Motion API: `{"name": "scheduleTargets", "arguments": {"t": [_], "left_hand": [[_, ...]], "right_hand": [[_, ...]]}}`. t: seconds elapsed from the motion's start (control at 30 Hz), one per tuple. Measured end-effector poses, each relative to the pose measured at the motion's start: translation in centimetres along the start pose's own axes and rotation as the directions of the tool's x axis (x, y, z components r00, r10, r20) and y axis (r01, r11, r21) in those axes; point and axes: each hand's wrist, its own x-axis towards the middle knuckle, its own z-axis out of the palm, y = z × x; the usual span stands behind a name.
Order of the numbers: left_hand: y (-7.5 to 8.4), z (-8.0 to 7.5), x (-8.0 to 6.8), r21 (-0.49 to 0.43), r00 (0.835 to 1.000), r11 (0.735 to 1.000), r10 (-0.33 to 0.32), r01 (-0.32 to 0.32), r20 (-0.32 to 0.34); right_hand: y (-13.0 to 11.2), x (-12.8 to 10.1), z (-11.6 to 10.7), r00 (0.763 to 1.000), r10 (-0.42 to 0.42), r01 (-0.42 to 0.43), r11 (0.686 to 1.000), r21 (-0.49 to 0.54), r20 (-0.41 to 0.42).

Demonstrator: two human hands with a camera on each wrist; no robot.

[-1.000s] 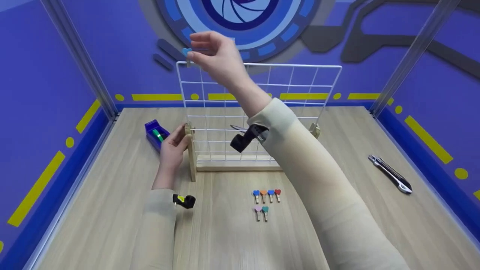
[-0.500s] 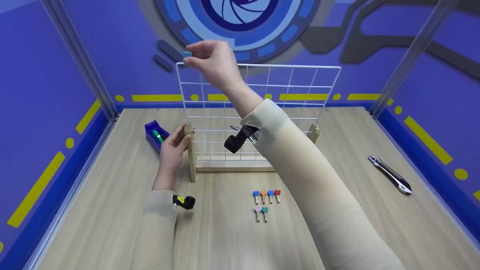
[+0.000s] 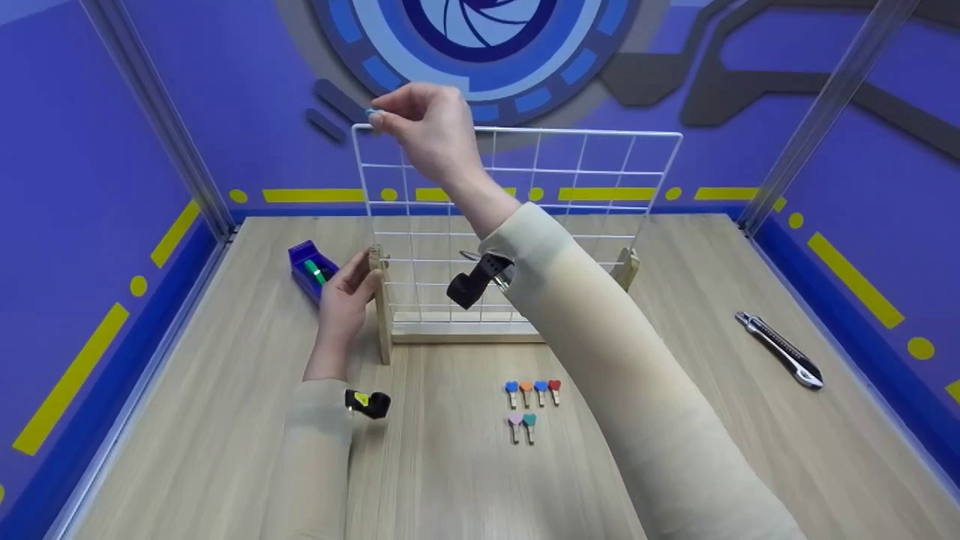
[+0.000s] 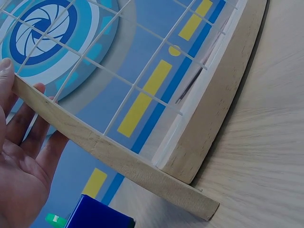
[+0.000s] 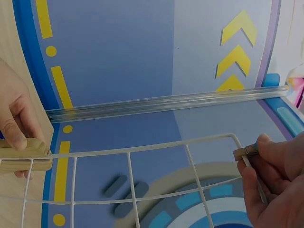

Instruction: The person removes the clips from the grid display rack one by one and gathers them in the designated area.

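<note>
Between thumb and fingers, my right hand (image 3: 439,131) pinches a small wooden clothespin (image 5: 244,153) topped by a light blue heart (image 3: 373,112). In the right wrist view the clothespin's end sits across the wire at the upper corner of the white wire grid (image 3: 577,133), the left corner in the head view. My left hand (image 3: 343,311) holds the wooden side post (image 4: 114,156) of the grid's stand, fingers behind it and thumb at its near face. The grid stands upright in its wooden base (image 3: 465,337). My right forearm hides part of the grid.
Several heart-topped clothespins (image 3: 526,394) lie in two rows before the stand. A dark blue holder (image 3: 302,255) with a green piece inside stands left, behind my left hand. A utility knife (image 3: 780,349) lies at the right. Behind the grid a thin grey object (image 3: 469,256) partly shows.
My right hand has come down and slightly left, bringing the clothespin from above the grid to its top corner wire. The heart has tipped and shows less. My left hand stays on the post.
</note>
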Motion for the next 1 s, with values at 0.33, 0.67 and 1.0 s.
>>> {"name": "scheduleTargets", "arguments": {"t": [0.33,0.67,1.0], "left_hand": [[0.2,0.1,0.0,-0.003,1.0,1.0,-0.001,0.001,-0.004],[0.0,0.0,0.1,-0.003,1.0,1.0,0.014,-0.014,-0.007],[0.2,0.1,0.2,-0.024,1.0,1.0,-0.01,0.01,-0.015]], "right_hand": [[0.5,0.0,-0.2,1.0,-0.013,0.017,0.988,0.152,-0.029],[1.6,-1.3,-1.0,0.987,-0.156,0.146,0.968,0.202,0.034],[3.2,-5.3,-2.4,0.969,-0.239,0.212,0.935,0.285,0.06]]}}
